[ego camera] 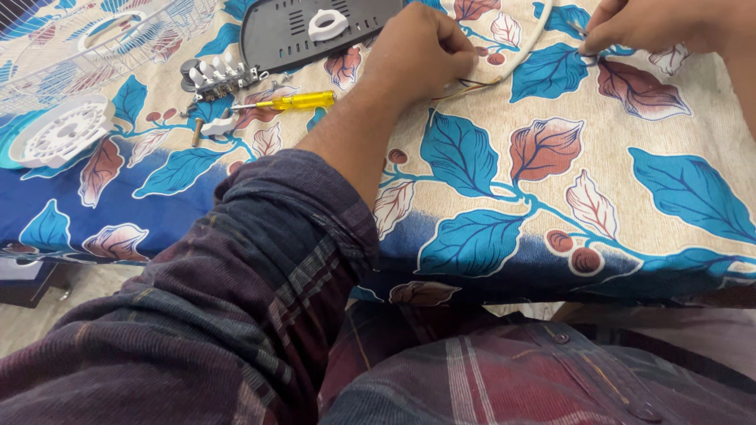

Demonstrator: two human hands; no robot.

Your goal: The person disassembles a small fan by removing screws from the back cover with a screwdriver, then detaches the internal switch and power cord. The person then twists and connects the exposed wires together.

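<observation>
Left hand (pixel 421 51) is fisting shut on the white cable (pixel 529 43), pinning it to the leaf-print cloth (pixel 630 126). Right hand (pixel 654 24) is pinching the cable's thin wire ends. Wire-end work seems under way; the next move probably calls for a steady pinch. Cable is arcing from left fist up toward far edge, ends pointing right. Screwdriver (pixel 295 101) is lying idle nearby.

head cam | looks steeply down and forward | close over leaf-print cloth (pixel 598 142) | single view

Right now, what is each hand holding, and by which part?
The left hand pins the white cable near its stripped end; the right hand pinches a thin wire at its tip.
</observation>
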